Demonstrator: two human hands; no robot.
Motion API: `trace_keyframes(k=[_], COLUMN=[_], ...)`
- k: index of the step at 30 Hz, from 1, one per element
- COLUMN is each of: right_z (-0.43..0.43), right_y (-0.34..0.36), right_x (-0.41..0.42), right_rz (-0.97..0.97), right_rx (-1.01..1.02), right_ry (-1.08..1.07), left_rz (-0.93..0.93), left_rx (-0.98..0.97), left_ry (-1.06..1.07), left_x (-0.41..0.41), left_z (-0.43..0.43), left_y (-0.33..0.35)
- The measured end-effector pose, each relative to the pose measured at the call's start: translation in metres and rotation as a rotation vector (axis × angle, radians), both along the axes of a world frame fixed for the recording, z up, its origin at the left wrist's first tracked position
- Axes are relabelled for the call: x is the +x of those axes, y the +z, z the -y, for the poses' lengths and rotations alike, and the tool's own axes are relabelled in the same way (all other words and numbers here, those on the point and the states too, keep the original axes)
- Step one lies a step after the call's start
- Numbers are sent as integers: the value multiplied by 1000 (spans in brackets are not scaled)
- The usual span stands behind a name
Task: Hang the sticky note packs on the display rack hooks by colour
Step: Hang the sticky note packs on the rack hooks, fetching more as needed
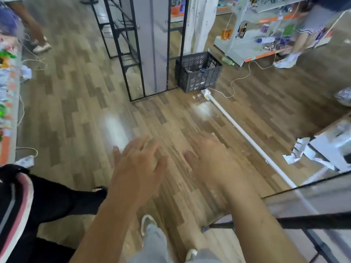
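**Both hands out and empty over the shop floor**

Nearest to me, my left hand and right hand are held out side by side, palms down, a gap between them. The fingers of both are spread and loosely straight, and neither has hold of anything; the right one is smeared by motion blur. Below, between the forearms, I see a grey trouser leg and a pale shoe on the wood-pattern floor. Someone in black clothing stands close at my left.

Further out, a white rail lies slanted on the floor to the right. Its far end is near a black slotted crate, which stands just beside a black-framed rack with a grey panel.

I cannot tell where the sticky note packs are. The coloured goods on the left shelf and on the far shelf unit are too blurred to identify.
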State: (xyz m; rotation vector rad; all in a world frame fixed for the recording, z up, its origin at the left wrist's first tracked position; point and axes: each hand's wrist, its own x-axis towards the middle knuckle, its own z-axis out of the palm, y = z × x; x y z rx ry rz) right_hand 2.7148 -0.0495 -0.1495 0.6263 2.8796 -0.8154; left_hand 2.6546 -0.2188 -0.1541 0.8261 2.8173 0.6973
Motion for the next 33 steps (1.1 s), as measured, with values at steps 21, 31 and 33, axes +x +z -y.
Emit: trace_keyframes(k=[21, 31, 33], right_z=[-84, -133, -133], right_y=[-7, 18, 16], right_x=[-352, -536, -570], right_rz=[-37, -103, -99], right_rx=[-23, -45, -31], right_ry=[-48, 131, 164], left_rz=[-3, 11, -1], left_rx=[-54, 18, 28], left_ry=[-16, 202, 225], left_x=[-363, -519, -551], left_z=[-90, -121, -118], left_y=[5, 18, 15])
